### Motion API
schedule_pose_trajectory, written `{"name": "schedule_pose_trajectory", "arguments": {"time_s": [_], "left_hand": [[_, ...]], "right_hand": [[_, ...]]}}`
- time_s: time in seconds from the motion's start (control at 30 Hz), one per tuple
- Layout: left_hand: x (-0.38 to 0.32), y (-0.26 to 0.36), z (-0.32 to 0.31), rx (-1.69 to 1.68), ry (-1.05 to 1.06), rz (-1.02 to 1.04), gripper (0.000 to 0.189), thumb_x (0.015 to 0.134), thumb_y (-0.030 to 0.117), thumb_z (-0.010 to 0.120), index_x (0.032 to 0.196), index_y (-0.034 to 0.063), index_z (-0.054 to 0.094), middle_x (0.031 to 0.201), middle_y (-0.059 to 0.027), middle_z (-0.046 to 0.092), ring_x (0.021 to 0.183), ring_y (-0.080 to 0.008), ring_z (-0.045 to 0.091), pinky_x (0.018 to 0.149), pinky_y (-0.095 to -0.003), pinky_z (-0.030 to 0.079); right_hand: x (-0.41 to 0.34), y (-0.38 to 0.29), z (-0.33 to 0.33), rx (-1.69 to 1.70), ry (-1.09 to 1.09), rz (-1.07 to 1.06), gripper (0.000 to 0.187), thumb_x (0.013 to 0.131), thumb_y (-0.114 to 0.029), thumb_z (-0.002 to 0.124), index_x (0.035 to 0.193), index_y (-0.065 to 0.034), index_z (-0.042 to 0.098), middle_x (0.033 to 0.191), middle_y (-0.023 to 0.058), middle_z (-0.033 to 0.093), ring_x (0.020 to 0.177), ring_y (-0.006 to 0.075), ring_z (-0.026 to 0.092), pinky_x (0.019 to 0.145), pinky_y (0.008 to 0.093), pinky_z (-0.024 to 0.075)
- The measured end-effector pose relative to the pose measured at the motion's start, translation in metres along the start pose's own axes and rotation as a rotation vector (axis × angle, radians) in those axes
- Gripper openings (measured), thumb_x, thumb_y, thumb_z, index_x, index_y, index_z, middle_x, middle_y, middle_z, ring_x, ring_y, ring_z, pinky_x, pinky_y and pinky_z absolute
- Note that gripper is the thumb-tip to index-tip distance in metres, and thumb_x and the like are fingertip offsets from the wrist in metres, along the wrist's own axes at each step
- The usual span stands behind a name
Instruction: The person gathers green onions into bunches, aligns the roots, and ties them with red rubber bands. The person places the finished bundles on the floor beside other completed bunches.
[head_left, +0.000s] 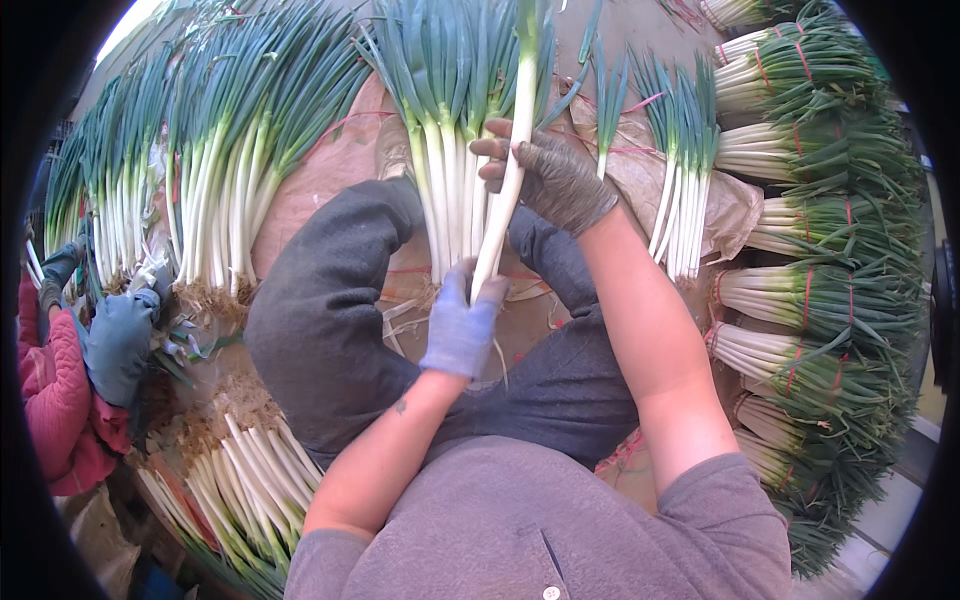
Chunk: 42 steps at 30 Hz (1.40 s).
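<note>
A single long Welsh onion (511, 184) is held up in front of me, its white shaft slanting down towards my lap. My left hand (461, 322), in a lavender-blue glove, grips its root end between thumb and fingers. Higher up, my right hand (559, 176), in a stained grey-brown glove, holds the shaft against its thumb with the fingers spread behind. Between my knees and just behind the held stalk lies a loose row of Welsh onions (448, 187), leaves pointing away from me. The held stalk's leaf tips run out of view at the top.
Tied bundles (810, 292) with red bands are stacked along the right. Loose onions (682, 180) lie beyond my right knee. Larger piles (225, 165) stretch along the left, with another heap (247, 480) at lower left. A co-worker's pink sleeve (64, 390) shows at far left.
</note>
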<state>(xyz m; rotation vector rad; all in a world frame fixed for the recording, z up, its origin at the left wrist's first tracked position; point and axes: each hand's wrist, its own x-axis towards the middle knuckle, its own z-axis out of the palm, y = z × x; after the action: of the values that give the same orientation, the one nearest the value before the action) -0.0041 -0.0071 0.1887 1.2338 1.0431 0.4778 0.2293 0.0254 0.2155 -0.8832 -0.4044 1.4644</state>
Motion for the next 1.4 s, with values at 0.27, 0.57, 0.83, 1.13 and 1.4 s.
{"name": "schedule_pose_trajectory", "arguments": {"time_s": [0.27, 0.57, 0.83, 1.13, 1.4], "left_hand": [[-0.014, 0.029, -0.014, -0.371, -0.252, -0.25, 0.03, 0.105, 0.025, 0.05, 0.119, 0.0027, 0.066, 0.067, 0.0006, 0.056, 0.048, -0.0048, 0.045, 0.044, -0.0207, 0.036], [-0.02, 0.026, -0.028, -0.555, -0.304, -0.394, 0.035, 0.108, 0.029, 0.046, 0.119, 0.0018, 0.064, 0.072, -0.0055, 0.068, 0.045, -0.0074, 0.051, 0.042, -0.0201, 0.041], [-0.015, 0.016, -0.022, 0.149, 0.134, 0.183, 0.024, 0.101, 0.021, 0.059, 0.104, -0.0008, 0.069, 0.07, -0.0071, 0.065, 0.057, -0.0123, 0.06, 0.054, -0.031, 0.046], [-0.002, 0.012, -0.037, -0.233, -0.082, -0.12, 0.025, 0.104, 0.025, 0.055, 0.105, 0.0036, 0.068, 0.072, -0.0059, 0.065, 0.056, -0.0137, 0.062, 0.047, -0.0278, 0.049], [-0.01, 0.036, -0.035, 0.089, -0.149, 0.009, 0.034, 0.103, 0.03, 0.052, 0.103, 0.0017, 0.07, 0.077, -0.0177, 0.069, 0.074, -0.0325, 0.068, 0.071, -0.0417, 0.053]], "right_hand": [[-0.016, -0.003, 0.027, 0.073, -0.129, 0.003, 0.062, 0.091, -0.02, 0.074, 0.143, 0.0013, 0.046, 0.119, 0.0131, 0.061, 0.111, 0.0325, 0.065, 0.1, 0.0471, 0.0514], [-0.029, 0.003, 0.036, 0.047, -0.135, -0.04, 0.065, 0.09, -0.021, 0.075, 0.141, 0.0063, 0.044, 0.124, 0.0195, 0.064, 0.118, 0.0366, 0.063, 0.106, 0.0499, 0.0498], [-0.027, 0.013, 0.037, -0.107, 0.016, -0.091, 0.059, 0.094, -0.02, 0.071, 0.14, 0.0055, 0.046, 0.122, 0.0221, 0.066, 0.116, 0.0342, 0.065, 0.106, 0.045, 0.051], [-0.034, 0.01, 0.041, -0.148, 0.007, -0.079, 0.067, 0.092, -0.024, 0.074, 0.142, 0.006, 0.042, 0.126, 0.0212, 0.064, 0.115, 0.033, 0.065, 0.105, 0.0453, 0.0501], [-0.036, 0.008, 0.054, -0.057, -0.116, -0.061, 0.064, 0.09, -0.02, 0.075, 0.142, 0.0022, 0.045, 0.119, 0.0139, 0.064, 0.118, 0.0333, 0.063, 0.107, 0.0492, 0.0474]]}}
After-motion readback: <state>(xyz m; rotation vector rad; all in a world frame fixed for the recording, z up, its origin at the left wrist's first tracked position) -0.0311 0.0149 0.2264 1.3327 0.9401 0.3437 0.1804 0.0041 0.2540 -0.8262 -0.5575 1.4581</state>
